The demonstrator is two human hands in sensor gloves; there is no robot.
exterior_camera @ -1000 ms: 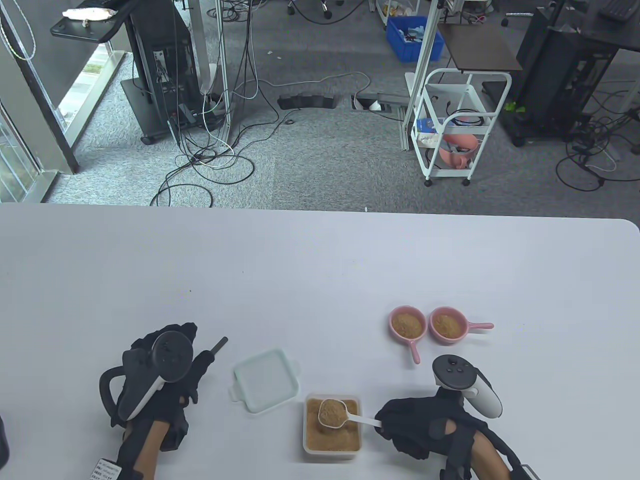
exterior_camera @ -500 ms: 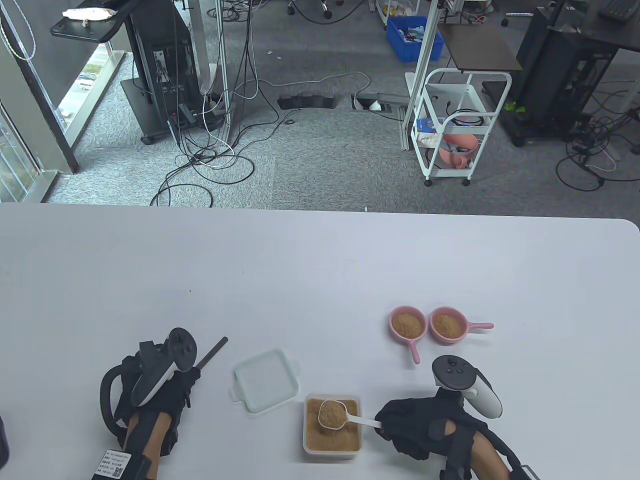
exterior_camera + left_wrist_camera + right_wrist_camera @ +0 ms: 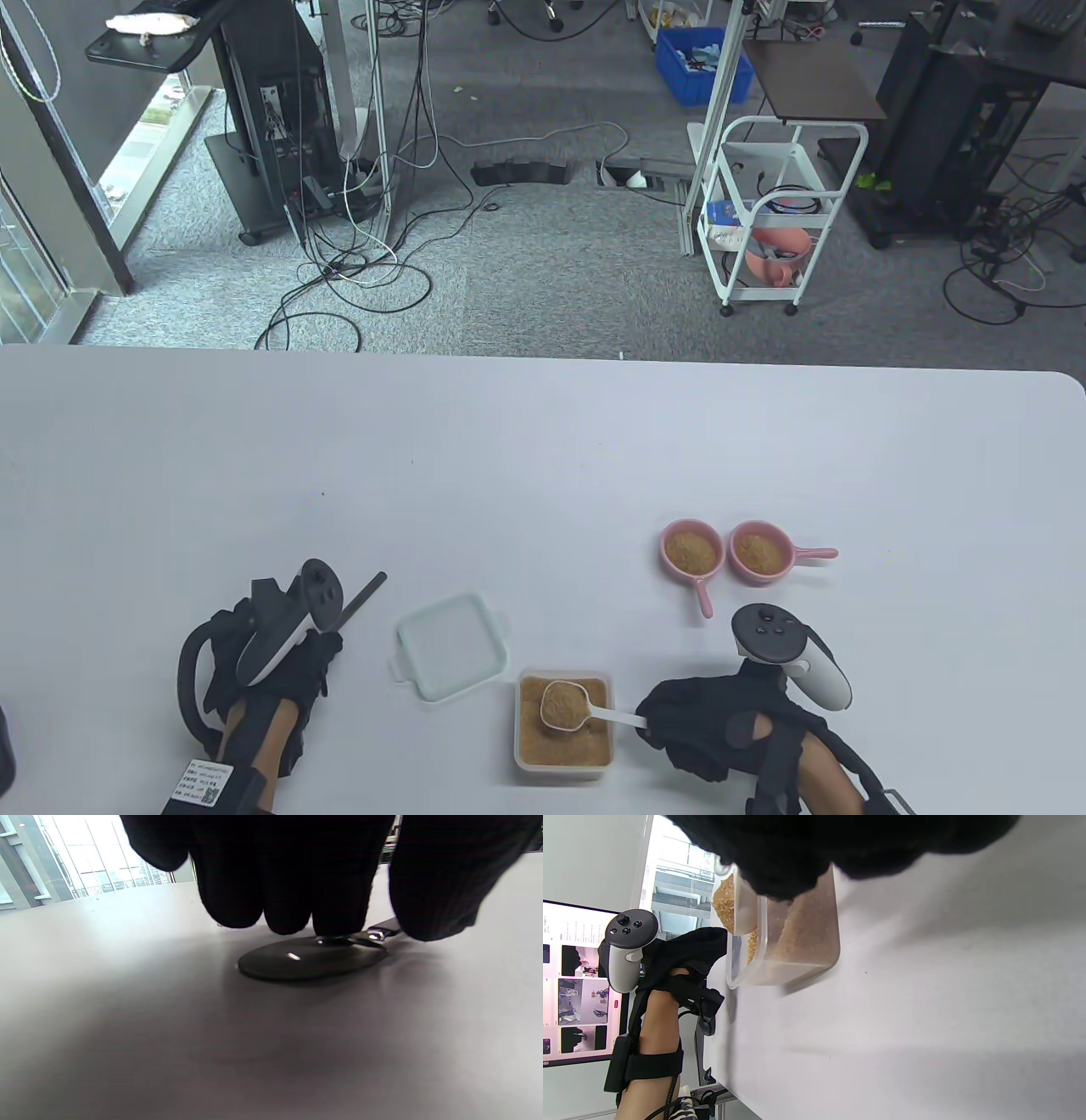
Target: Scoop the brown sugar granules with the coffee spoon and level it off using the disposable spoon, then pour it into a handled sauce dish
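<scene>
My right hand (image 3: 670, 722) holds the handle of the white coffee spoon (image 3: 564, 705), which is heaped with brown sugar, just above the clear sugar container (image 3: 520, 730) near the table's front edge. In the right wrist view the heaped coffee spoon (image 3: 729, 904) hangs over the container (image 3: 797, 942). The black disposable spoon (image 3: 365, 592) lies flat on the table at the left, its bowl (image 3: 312, 961) in the left wrist view. My left hand (image 3: 314, 649) is bent down over it, fingertips (image 3: 335, 921) and thumb pinching its neck. Two pink handled sauce dishes (image 3: 691, 550) (image 3: 761, 552) hold sugar.
The container's white lid (image 3: 448, 647) lies between my hands. The table's far half is bare white surface (image 3: 509, 441). Beyond its far edge are the carpet, cables and a white trolley (image 3: 776, 212).
My left hand has rolled over and settled lower onto the black spoon, its tracker tipping to the right. The right hand and the heaped coffee spoon stay still.
</scene>
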